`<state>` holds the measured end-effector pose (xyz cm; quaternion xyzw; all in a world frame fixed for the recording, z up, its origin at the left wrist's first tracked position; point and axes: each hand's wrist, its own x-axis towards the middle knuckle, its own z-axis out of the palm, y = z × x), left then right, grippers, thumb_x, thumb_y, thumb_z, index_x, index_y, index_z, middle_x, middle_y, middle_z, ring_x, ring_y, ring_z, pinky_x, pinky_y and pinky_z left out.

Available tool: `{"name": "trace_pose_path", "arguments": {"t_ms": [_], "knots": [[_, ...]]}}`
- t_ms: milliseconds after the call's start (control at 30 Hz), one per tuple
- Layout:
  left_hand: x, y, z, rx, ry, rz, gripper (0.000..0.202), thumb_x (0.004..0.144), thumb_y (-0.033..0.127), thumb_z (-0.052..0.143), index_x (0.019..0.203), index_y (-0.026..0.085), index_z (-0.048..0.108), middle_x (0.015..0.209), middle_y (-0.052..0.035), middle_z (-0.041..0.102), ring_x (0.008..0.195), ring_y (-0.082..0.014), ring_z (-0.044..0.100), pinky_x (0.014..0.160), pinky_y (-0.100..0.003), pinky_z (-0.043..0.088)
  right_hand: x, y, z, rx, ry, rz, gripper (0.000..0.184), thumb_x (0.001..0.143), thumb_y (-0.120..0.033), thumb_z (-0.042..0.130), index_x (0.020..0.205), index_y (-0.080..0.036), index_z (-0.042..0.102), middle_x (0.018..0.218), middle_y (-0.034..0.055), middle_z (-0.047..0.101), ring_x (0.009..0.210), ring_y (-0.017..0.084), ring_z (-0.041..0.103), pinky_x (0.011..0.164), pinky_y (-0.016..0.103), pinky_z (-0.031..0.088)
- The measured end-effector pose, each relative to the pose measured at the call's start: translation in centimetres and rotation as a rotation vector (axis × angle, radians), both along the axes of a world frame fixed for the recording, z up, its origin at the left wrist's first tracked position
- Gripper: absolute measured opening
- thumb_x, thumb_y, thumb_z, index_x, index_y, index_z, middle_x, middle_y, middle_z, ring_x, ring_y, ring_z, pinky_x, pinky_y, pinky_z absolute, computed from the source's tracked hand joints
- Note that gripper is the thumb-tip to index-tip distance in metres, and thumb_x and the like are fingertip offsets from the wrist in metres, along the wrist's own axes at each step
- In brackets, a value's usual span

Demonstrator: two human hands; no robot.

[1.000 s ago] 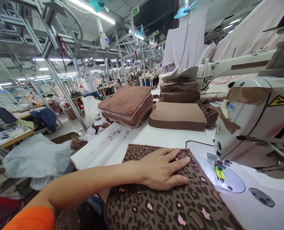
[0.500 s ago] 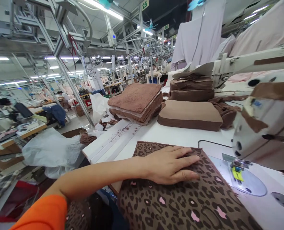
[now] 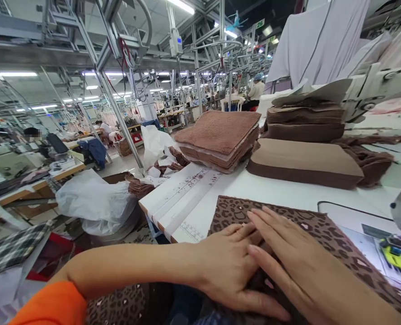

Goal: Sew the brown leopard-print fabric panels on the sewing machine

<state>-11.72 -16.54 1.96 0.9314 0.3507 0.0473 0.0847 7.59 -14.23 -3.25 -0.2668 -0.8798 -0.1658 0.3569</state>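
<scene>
A brown leopard-print fabric piece (image 3: 336, 234) with small pink spots lies on the white table. My left hand (image 3: 232, 266) rests flat on it, its thumb stretched to the right and its fingertips partly covered by my other hand. From the right, my right hand (image 3: 298, 257) lies across those fingertips with its fingers extended, near the fabric's upper part. Neither hand grips anything. At the far right, the sewing machine's presser foot (image 3: 393, 253) with a yellow guard stands beside the fabric's right edge.
Behind the fabric stand a stack of fluffy brown pieces (image 3: 221, 131), a stack of smooth brown panels (image 3: 305, 158) and a taller brown pile (image 3: 304, 122). A white plastic bag (image 3: 92, 198) hangs left of the table edge. More leopard-print cloth (image 3: 119, 304) lies low by my body.
My right hand has come into view and lies over my left fingers. My left hand has moved down the fabric. The view has turned left, so the machine sits farther right.
</scene>
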Motion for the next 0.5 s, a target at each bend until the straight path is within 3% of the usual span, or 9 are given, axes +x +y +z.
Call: {"name": "trace_pose_path", "arguments": {"t_ms": [100, 233, 367, 500], "knots": [[0.0, -0.6, 0.2, 0.049, 0.04, -0.058, 0.08, 0.08, 0.054, 0.058, 0.139, 0.007, 0.031, 0.15, -0.0211, 0.018, 0.142, -0.0303, 0.008, 0.117, -0.041, 0.016, -0.3, 0.5, -1.0, -0.019, -0.027, -0.017, 0.05, 0.095, -0.048, 0.032, 0.133, -0.019, 0.046, 0.12, 0.0079, 0.055, 0.112, 0.027, 0.05, 0.094, 0.04, 0.043], [-0.4, -0.6, 0.0, 0.072, 0.043, -0.099, 0.081, 0.076, 0.058, 0.059, 0.136, 0.009, 0.037, 0.148, -0.023, 0.024, 0.14, -0.0338, 0.016, 0.116, -0.042, 0.016, 0.5, 1.3, -2.5, -0.006, -0.09, -0.016, 0.05, 0.096, -0.048, 0.031, 0.134, -0.02, 0.045, 0.125, 0.0071, 0.052, 0.115, 0.027, 0.047, 0.095, 0.04, 0.042], [-0.7, -0.7, -0.2, 0.051, 0.026, -0.111, 0.076, 0.079, 0.056, 0.057, 0.138, 0.013, 0.035, 0.15, -0.0232, 0.019, 0.14, -0.0346, 0.015, 0.116, -0.043, 0.016, 1.4, 1.8, -2.9, 0.056, -0.196, 0.016, 0.051, 0.098, -0.042, 0.027, 0.142, -0.017, 0.03, 0.137, 0.0077, 0.04, 0.125, 0.025, 0.036, 0.105, 0.039, 0.027], [-0.8, -0.8, -0.4, 0.036, 0.037, -0.095, 0.076, 0.082, 0.057, 0.052, 0.143, 0.021, 0.024, 0.151, -0.0189, 0.02, 0.139, -0.0332, 0.02, 0.114, -0.044, 0.019, 3.1, 1.3, -3.6, 0.083, -0.243, 0.005, 0.063, 0.094, -0.045, 0.032, 0.141, -0.004, 0.024, 0.142, 0.0174, 0.029, 0.129, 0.031, 0.028, 0.108, 0.042, 0.011]]}}
